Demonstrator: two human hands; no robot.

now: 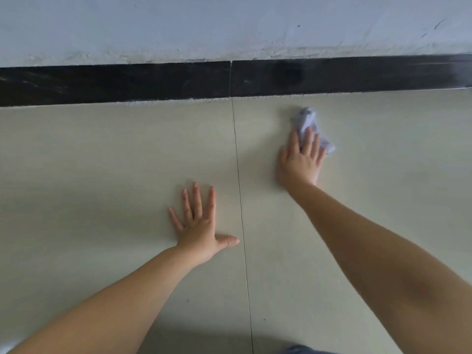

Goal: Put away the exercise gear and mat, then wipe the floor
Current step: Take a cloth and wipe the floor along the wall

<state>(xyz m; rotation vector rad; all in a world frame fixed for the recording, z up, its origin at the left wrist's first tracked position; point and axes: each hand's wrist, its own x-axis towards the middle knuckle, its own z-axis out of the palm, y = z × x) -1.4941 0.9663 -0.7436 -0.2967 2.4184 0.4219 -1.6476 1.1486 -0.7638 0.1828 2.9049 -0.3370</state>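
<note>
Wiping floor [115, 154], last step of task by judgement: no exercise gear or mat in view, so put-away stage presumed done, not confirmed.

Nearest: bit of dark blue fabric at bottom edge of view, too little showing to identify. Two bare forearms reaching forward and down.

Left hand [198, 226]: flat on tile, fingers [196, 198] straight and spread, thumb out toward grout line [240, 190], grasping nothing. Reads as a brace for body weight.

Right hand [300, 159]: further out, across grout line on right-hand tile. Fingers straight, pressing down on crumpled pale cloth [307, 120]; not curled round it. Cloth bunched, sticking out beyond fingertips toward the wall and to the right of the hand. Slight blur on cloth, consistent with motion; direction cannot be told.

Far: black skirting [115, 83] running across full width, vertical joint roughly in line with grout line. Rough pale mortar crumbs along skirting foot. Scuffed white wall [229, 26] above.

Next move, judged: keep flat pressure on cloth and sweep sideways or pull back toward body. Cloth near skirting but apart from it; strip of tile between them to be covered. Mortar edge may snag the cloth if pushed hard into the corner.

Room: open tile to left and right of both hands, nothing standing on it in view. Only hard limit is skirting ahead. Left hand likely needs shifting to reach left-hand tile.
</note>
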